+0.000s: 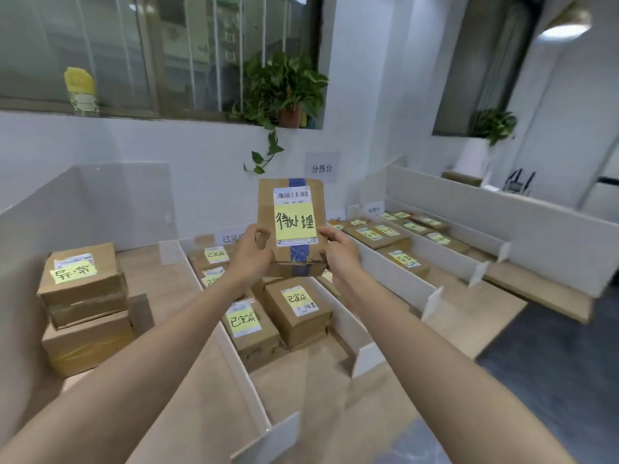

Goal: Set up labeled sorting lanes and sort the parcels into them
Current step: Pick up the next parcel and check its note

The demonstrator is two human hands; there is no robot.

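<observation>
A flat brown cardboard parcel [266, 212] with a blue tape stripe is held upright in the air between both hands, above the middle lane of the light wooden table [207, 380]. The left hand [249, 254] grips its lower left edge, thumb on the front face and fingers curled behind. The right hand [340, 251] grips the lower right edge in the same way. A yellow sticky note [295, 222] with dark handwritten characters sits on the parcel's front, over a white barcode label, and faces the camera.

Below the held parcel, a white divider board [241, 370] bounds the middle lane on its left. In that lane lie several brown parcels with yellow notes; the two nearest parcels [249, 333] lie just beside each other.

At the far left of the table stands a stack of two brown cardboard boxes. The upper box [80, 293] carries a yellow note on its top and rests on the larger lower box [90, 346].

To the right, beyond more white dividers, rows of flat labelled parcels [378, 236] fill two further lanes.

On the far wall hangs a white paper sign [322, 168]. Above it, a green potted plant [284, 85] stands on the window ledge, one vine trailing down the wall.
</observation>
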